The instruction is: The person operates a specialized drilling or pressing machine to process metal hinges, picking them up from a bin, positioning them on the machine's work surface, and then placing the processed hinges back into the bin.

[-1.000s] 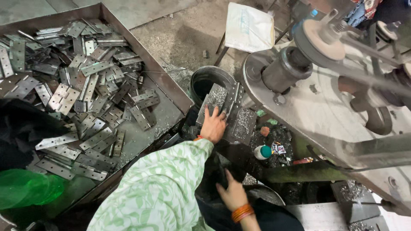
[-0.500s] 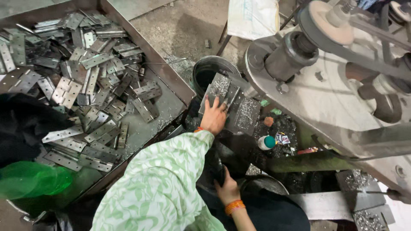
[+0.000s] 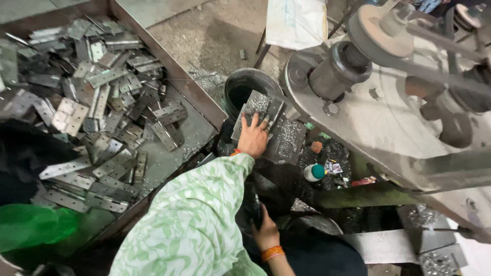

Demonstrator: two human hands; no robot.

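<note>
Grey steel makes up the big machine (image 3: 409, 117) on the right, with its round housing, a belt and a pulley wheel at the top. Left of it a wide metal tray (image 3: 194, 97) holds a loose heap of flat hinge plates (image 3: 92, 107), drilled with holes and lying at all angles. Between the tray and the machine stands a dark round bucket (image 3: 245, 84). Just in front of the bucket sits a dark metal block (image 3: 284, 138) strewn with bright shavings.

The person's left arm, in a green-and-white patterned sleeve (image 3: 194, 220), reaches forward. The left hand (image 3: 253, 137) lies palm down on the block, fingers spread and resting flat on its top plate rather than closed round anything. The right hand (image 3: 265, 231), with orange bangles at the wrist, is low near the body, curled round a dark handle-like object; what that object is cannot be told. A small white bottle with a green cap (image 3: 313, 173) lies near the block among dark debris.
</note>
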